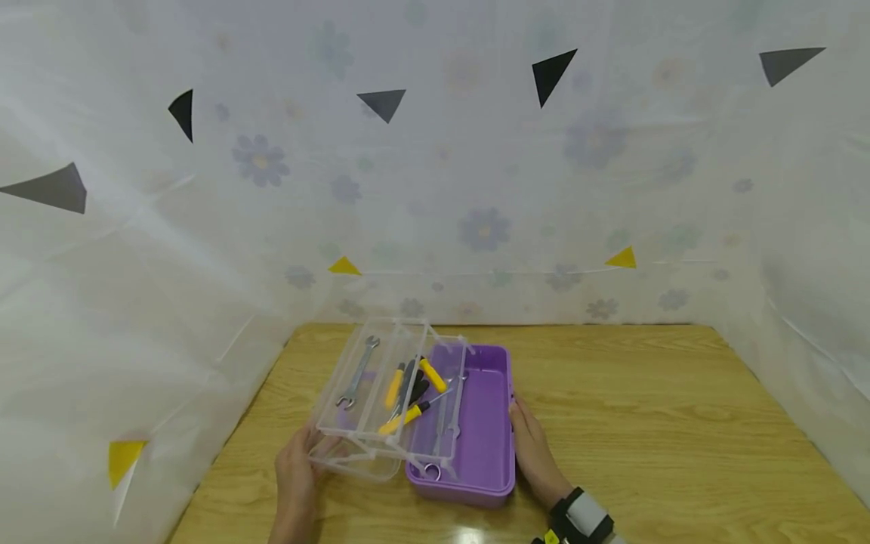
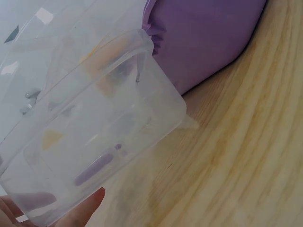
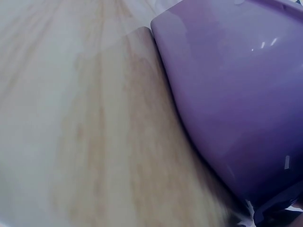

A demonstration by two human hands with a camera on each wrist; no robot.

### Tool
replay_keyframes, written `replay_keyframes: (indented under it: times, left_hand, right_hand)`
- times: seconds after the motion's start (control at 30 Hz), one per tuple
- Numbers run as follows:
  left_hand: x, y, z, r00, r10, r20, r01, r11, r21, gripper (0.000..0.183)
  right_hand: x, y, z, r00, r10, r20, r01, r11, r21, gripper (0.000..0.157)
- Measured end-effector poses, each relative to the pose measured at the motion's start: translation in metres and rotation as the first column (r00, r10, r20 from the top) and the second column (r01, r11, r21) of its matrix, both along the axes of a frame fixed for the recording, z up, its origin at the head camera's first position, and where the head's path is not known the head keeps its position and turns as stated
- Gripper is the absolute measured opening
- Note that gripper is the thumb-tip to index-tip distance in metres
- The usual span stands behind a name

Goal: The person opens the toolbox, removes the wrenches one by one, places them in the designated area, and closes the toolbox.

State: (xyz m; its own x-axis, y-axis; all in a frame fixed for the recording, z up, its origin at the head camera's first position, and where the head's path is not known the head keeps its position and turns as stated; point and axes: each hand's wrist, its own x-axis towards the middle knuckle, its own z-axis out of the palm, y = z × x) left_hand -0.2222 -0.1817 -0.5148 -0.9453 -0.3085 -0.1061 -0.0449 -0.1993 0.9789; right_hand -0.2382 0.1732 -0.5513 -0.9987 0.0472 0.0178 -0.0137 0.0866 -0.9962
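My left hand (image 1: 297, 467) gripped the clear tray (image 1: 376, 381) beside the box (image 1: 486, 431) on the table (image 1: 646, 438); my right (image 1: 533, 446) lay straight-fingered against the box's side. The tray seemed light, stiff, slick, best held by its outer edge.

Left hand (image 1: 295, 468): grips the near left corner of the clear tray (image 1: 372, 404)
Right hand (image 1: 533, 453): rests against the right side of the purple box (image 1: 485, 423)
Clear tray: reaches partly over the box and out past its left side
Wrench (image 1: 358, 372): lies slantwise in the leftmost compartment
Yellow handles (image 1: 433, 375): several, bunched beside black handles (image 1: 420, 388), right of the wrench
Metal ring (image 1: 432, 471): near left corner of the box
Wristband (image 1: 584, 515): black and grey, on the right wrist
Table (image 1: 646, 423): wood-grained, under the box
Sheet (image 1: 408, 174): pale, flower-printed, behind the table
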Motion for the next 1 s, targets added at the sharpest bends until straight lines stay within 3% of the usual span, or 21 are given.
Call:
replay_keyframes:
  times: [0.2, 0.5, 0.67, 0.77, 1.0]
  left_hand:
    - [0.001, 0.002, -0.008, 0.999, 0.035, -0.013, -0.035, 0.999, 0.002, 0.055]
    - [0.006, -0.001, -0.013, 0.999, 0.034, 0.036, -0.03, 0.996, -0.086, 0.052]
    - [0.006, 0.0, -0.018, 0.994, 0.094, 0.056, -0.087, 0.99, -0.108, 0.04]
    - [0.005, 0.003, -0.02, 0.991, 0.118, 0.065, -0.107, 0.983, -0.152, 0.036]
    - [0.002, 0.002, -0.023, 0.994, 0.104, 0.035, -0.092, 0.964, -0.248, 0.043]
  right_hand:
    - [0.001, 0.0, 0.0, 1.0, 0.011, 0.017, -0.011, 1.0, -0.001, 0.066]
    - [0.001, 0.0, -0.002, 0.999, 0.023, 0.034, -0.022, 1.0, -0.022, 0.067]
    - [0.001, -0.001, -0.003, 0.999, 0.024, 0.037, -0.023, 0.999, -0.026, 0.066]
    - [0.0, 0.0, -0.002, 0.999, 0.02, 0.034, -0.019, 0.999, -0.029, 0.066]
    - [-0.001, 0.0, 0.001, 1.0, 0.011, 0.007, -0.011, 1.0, -0.024, 0.062]
